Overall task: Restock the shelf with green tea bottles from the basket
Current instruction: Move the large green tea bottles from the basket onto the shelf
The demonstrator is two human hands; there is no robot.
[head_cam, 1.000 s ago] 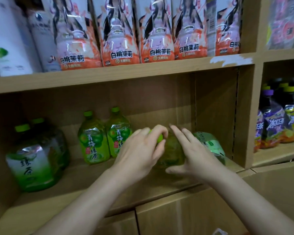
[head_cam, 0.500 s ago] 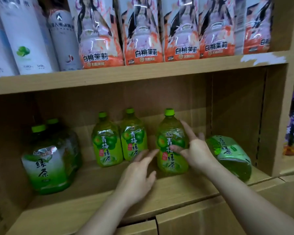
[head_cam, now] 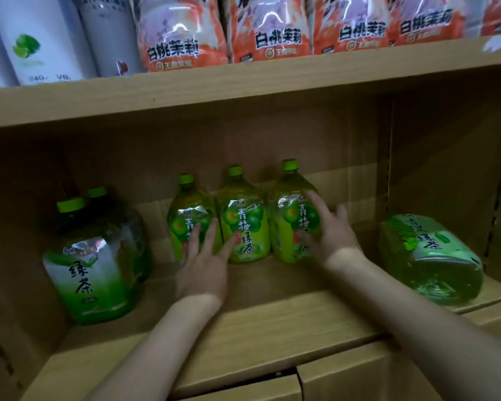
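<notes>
Three green tea bottles with green caps stand side by side at the back of the wooden shelf (head_cam: 272,331): left (head_cam: 185,209), middle (head_cam: 245,224) and right (head_cam: 287,215). My right hand (head_cam: 334,238) wraps the right bottle's side, thumb on its label. In front of the left and middle bottles, my left hand (head_cam: 203,264) is spread flat with its fingertips touching them and nothing in it. A fourth green tea bottle (head_cam: 428,256) lies on its side at the shelf's right end. The basket is out of view.
Two large green tea jugs (head_cam: 93,267) stand at the left of the same shelf. The shelf above carries orange-and-white drink pouches (head_cam: 182,33) and white bottles (head_cam: 38,39). A side panel (head_cam: 446,169) closes the shelf on the right.
The bottle that my right hand holds has slid left and now stands against the other two. My left hand has moved up to the fronts of the left and middle bottles.
</notes>
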